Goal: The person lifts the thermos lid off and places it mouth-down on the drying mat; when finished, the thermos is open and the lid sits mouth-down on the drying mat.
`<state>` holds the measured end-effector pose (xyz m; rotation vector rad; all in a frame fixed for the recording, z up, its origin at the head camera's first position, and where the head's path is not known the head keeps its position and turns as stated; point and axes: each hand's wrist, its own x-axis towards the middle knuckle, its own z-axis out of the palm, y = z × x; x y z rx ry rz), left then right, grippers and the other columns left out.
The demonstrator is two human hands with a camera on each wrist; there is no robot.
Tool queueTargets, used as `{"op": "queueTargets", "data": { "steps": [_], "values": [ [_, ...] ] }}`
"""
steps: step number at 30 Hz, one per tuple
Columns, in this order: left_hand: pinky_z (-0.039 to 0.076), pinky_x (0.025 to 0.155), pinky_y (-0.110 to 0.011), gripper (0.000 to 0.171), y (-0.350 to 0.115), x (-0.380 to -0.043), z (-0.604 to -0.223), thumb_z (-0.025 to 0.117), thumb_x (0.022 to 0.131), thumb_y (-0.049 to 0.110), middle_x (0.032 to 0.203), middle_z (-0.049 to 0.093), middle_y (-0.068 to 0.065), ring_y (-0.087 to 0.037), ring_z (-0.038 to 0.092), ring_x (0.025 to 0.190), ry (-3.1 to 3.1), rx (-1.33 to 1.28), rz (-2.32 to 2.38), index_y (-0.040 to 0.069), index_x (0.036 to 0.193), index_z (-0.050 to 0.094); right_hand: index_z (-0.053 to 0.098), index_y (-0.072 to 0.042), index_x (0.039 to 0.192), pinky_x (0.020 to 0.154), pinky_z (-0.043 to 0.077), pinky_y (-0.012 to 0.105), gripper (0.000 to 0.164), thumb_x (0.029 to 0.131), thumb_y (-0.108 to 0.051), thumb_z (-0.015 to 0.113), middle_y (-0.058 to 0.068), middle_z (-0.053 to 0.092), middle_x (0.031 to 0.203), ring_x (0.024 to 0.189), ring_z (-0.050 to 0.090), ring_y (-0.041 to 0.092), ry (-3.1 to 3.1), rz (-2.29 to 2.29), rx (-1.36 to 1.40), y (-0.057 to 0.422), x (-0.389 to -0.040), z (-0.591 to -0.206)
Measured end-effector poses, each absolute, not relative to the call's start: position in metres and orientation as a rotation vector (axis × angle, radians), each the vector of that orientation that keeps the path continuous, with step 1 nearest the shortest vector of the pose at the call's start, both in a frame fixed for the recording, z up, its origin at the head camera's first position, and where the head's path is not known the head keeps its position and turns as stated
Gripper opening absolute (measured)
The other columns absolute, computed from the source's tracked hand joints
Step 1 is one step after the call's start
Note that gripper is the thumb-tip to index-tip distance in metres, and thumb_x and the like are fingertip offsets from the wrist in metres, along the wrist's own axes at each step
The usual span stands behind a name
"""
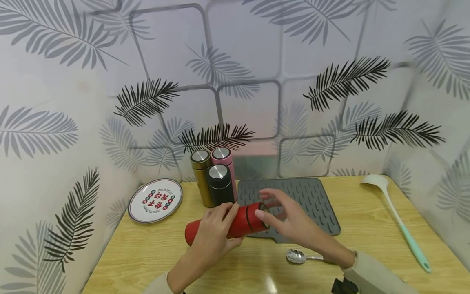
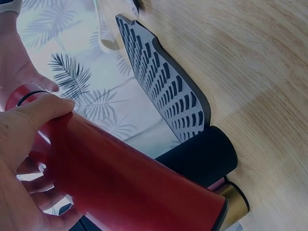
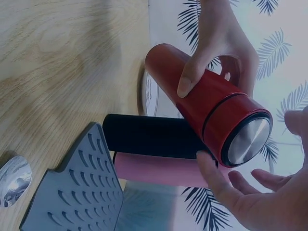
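Wood-grain table, clock read from centre: white plate with red lettering, 10 o'clock; gold flask, black flask and pink flask, upright, clustered, 11 o'clock. Grey textured mat lies flat, 12 o'clock. Ladle with mint-green handle, 3 o'clock, bowl toward 2; metal spoon, 4 o'clock, handle partly hidden.

The tabletop is finished in pale yellow wood grain. It is bounded at the rear and on both sides by a whitish wall covering, printed with black fronds, grey fronds and grey rounded outlines. A pink-and-teal patch is noted low at the rear. Light is reflected as a small glare at the near side.
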<state>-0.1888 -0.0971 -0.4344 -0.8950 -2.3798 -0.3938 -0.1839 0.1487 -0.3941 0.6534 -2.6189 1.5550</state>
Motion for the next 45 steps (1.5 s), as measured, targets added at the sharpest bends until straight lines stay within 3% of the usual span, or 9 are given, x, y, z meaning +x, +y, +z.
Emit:
{"op": "queueTargets", "data": {
  "steps": [7, 12, 18, 23, 30, 36, 40, 45],
  "values": [
    [0.058, 0.091, -0.049, 0.079, -0.095, -0.187, -0.433, 0.1, 0.069, 0.029, 0.121, 0.067, -0.011, -0.027, 0.07, 0.105, -2.376, -0.901, -0.392, 0.007, 0.135, 0.063, 0.051, -0.01, 0.147, 0.068, 0.062, 0.032, 0.052, 0.105, -0.037, 0.064, 0.019, 0.06, 0.134, 0.104, 0.07, 0.028, -2.669, 1.677, 0.503, 0.15, -0.184, -0.393],
    [0.058, 0.091, -0.048, 0.079, -0.094, -0.188, -0.433, 0.1, 0.069, 0.029, 0.122, 0.067, -0.011, -0.028, 0.069, 0.106, -2.378, -0.906, -0.38, 0.008, 0.136, 0.063, 0.05, -0.01, 0.147, 0.064, 0.062, 0.033, 0.055, 0.103, -0.041, 0.065, 0.019, 0.061, 0.132, 0.093, 0.071, 0.021, -2.739, 1.683, 0.456, 0.15, -0.185, -0.394],
    [0.057, 0.089, -0.046, 0.078, -0.095, -0.191, -0.429, 0.099, 0.07, 0.028, 0.122, 0.067, -0.012, -0.028, 0.068, 0.108, -2.351, -0.927, -0.348, 0.007, 0.135, 0.062, 0.053, -0.007, 0.142, 0.06, 0.062, 0.031, 0.054, 0.101, -0.039, 0.069, 0.017, 0.062, 0.129, 0.093, 0.071, 0.02, -2.734, 1.658, 0.518, 0.144, -0.185, -0.392],
    [0.057, 0.088, -0.046, 0.077, -0.094, -0.192, -0.428, 0.099, 0.07, 0.027, 0.123, 0.067, -0.013, -0.028, 0.068, 0.108, -2.351, -0.927, -0.335, 0.006, 0.135, 0.062, 0.056, -0.005, 0.136, 0.065, 0.062, 0.03, 0.05, 0.099, -0.034, 0.073, 0.015, 0.065, 0.121, 0.092, 0.071, 0.021, -2.713, 1.675, 0.555, 0.145, -0.185, -0.39],
    [0.056, 0.088, -0.046, 0.079, -0.096, -0.192, -0.429, 0.101, 0.067, 0.028, 0.121, 0.067, -0.014, -0.029, 0.067, 0.109, -2.331, -0.919, -0.275, 0.006, 0.133, 0.064, 0.053, -0.01, 0.14, 0.082, 0.063, 0.032, 0.053, 0.097, -0.028, 0.077, 0.016, 0.057, 0.141, 0.12, 0.064, 0.034, -2.646, 1.701, 0.718, 0.15, -0.184, -0.396],
    [0.056, 0.09, -0.047, 0.081, -0.098, -0.192, -0.431, 0.101, 0.067, 0.03, 0.122, 0.067, -0.014, -0.03, 0.067, 0.109, -2.349, -0.912, -0.28, 0.006, 0.134, 0.063, 0.053, -0.019, 0.143, 0.094, 0.059, 0.04, 0.058, 0.093, -0.024, 0.082, 0.004, 0.054, 0.145, 0.122, 0.059, 0.025, -2.562, 1.579, 0.926, 0.152, -0.185, -0.402],
    [0.056, 0.09, -0.048, 0.081, -0.099, -0.192, -0.431, 0.1, 0.068, 0.03, 0.123, 0.066, -0.015, -0.03, 0.067, 0.109, -2.362, -0.916, -0.285, 0.006, 0.136, 0.063, 0.052, -0.025, 0.144, 0.097, 0.057, 0.043, 0.062, 0.091, -0.03, 0.083, 0.002, 0.053, 0.146, 0.122, 0.058, 0.023, -2.566, 1.534, 0.926, 0.151, -0.183, -0.402],
    [0.056, 0.09, -0.048, 0.078, -0.101, -0.192, -0.431, 0.099, 0.07, 0.03, 0.124, 0.066, -0.014, -0.029, 0.067, 0.11, -2.361, -0.922, -0.287, 0.006, 0.136, 0.064, 0.051, -0.017, 0.146, 0.096, 0.058, 0.038, 0.055, 0.098, -0.033, 0.075, 0.01, 0.057, 0.144, 0.124, 0.059, 0.027, -2.588, 1.523, 0.813, 0.147, -0.183, -0.402]
  ]
}}
